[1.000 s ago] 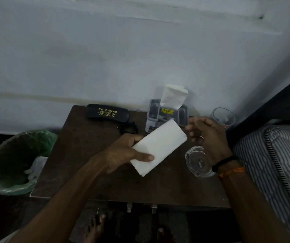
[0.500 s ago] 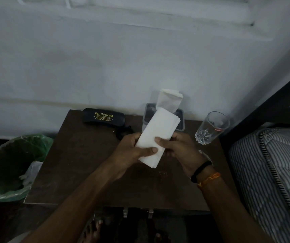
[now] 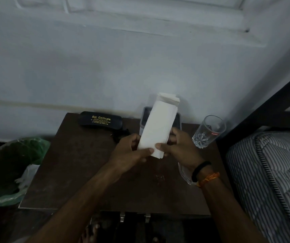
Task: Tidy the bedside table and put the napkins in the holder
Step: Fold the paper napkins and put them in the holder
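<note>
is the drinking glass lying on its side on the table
No, the drinking glass stands upright on the table, right of the hands holding the napkins.

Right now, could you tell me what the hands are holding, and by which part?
Both hands, left hand and right hand, pinch the folded napkin stack at its lower end, one on each side.

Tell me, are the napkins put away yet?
Partly. Some napkins already stand in the holder. Both hands, left hand and right hand, grip a folded stack just before it. Left: slot it in; the glasses case and tumbler remain out.
</note>
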Demonstrator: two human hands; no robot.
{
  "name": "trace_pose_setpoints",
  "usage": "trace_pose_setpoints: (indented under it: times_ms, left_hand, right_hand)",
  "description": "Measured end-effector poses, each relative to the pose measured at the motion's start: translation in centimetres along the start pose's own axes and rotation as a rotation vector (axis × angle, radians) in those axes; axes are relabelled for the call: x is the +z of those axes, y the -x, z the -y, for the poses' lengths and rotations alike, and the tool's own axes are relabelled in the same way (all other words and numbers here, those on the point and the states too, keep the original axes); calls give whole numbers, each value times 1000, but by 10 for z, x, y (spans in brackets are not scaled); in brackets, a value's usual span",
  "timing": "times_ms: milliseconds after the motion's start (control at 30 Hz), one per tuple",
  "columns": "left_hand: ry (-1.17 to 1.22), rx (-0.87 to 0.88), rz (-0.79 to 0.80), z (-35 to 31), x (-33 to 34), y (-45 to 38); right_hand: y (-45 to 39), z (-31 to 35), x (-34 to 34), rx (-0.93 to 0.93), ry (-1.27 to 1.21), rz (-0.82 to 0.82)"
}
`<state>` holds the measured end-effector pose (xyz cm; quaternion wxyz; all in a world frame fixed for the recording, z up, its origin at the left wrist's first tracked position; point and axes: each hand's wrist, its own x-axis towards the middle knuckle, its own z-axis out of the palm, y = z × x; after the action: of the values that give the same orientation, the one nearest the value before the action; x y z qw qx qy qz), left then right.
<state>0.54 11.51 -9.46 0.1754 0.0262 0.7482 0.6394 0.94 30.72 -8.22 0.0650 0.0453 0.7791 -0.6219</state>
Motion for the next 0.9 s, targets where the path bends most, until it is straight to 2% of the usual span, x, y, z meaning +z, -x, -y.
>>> trace_pose_setpoints:
  times_ms: [67, 200, 400, 500, 633, 733, 900]
  left_hand:
    - [-127, 122, -82, -2, -4, -5]
    - [-124, 286, -194, -13, -14, -18]
    - [-193, 310, -265, -22, -10, -37]
    - [-217, 353, -272, -40, -5, -48]
    - [-282, 407, -259, -69, 0, -61]
    - [-346, 443, -237, -81, 1, -69]
    - [-342, 497, -193, -85, 3, -77]
  right_hand:
    - [-2, 0, -1, -29, 61, 52]
    - [-7, 3, 3, -64, 153, 70]
    - [-19, 12, 0, -236, 371, -180]
    - [-23, 23, -1, -289, 405, -286]
    - [-31, 37, -2, -276, 362, -424]
    - [-38, 43, -8, -307, 420, -532]
    - [-51, 38, -15, -283, 521, -578]
